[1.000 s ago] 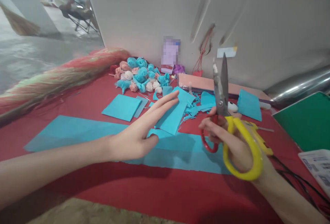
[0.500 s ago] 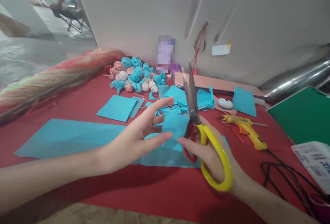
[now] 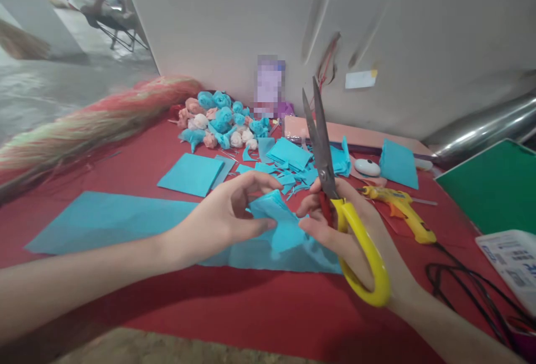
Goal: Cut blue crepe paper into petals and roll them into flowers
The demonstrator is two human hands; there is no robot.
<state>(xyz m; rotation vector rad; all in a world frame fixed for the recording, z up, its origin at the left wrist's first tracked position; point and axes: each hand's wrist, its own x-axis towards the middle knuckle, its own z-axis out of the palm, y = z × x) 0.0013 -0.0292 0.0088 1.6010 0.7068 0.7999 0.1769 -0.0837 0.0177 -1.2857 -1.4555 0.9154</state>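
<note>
My left hand (image 3: 234, 213) holds a small folded piece of blue paper (image 3: 274, 216) between thumb and fingers, above the table. Scissors (image 3: 324, 157) with a yellow and a red handle hang on my right hand (image 3: 352, 230), their slightly parted blades pointing up and away. The fingertips of my right hand are curled close to the right side of the paper, apart from it. Under both hands a long blue sheet (image 3: 125, 221) lies flat on the red table cover (image 3: 188, 308). Behind them are blue scraps and squares (image 3: 288, 154).
Blue, pink and white paper flowers (image 3: 221, 121) are heaped at the back. A folded blue square (image 3: 192, 174) lies left. On the right are a yellow glue gun (image 3: 402, 207), its black cable (image 3: 460, 286) and a green board (image 3: 494, 185). A pale wall (image 3: 234, 12) stands behind.
The small blue paper has tilted and shifted slightly left in my left hand. My right hand has moved right, away from the paper, with the scissors.
</note>
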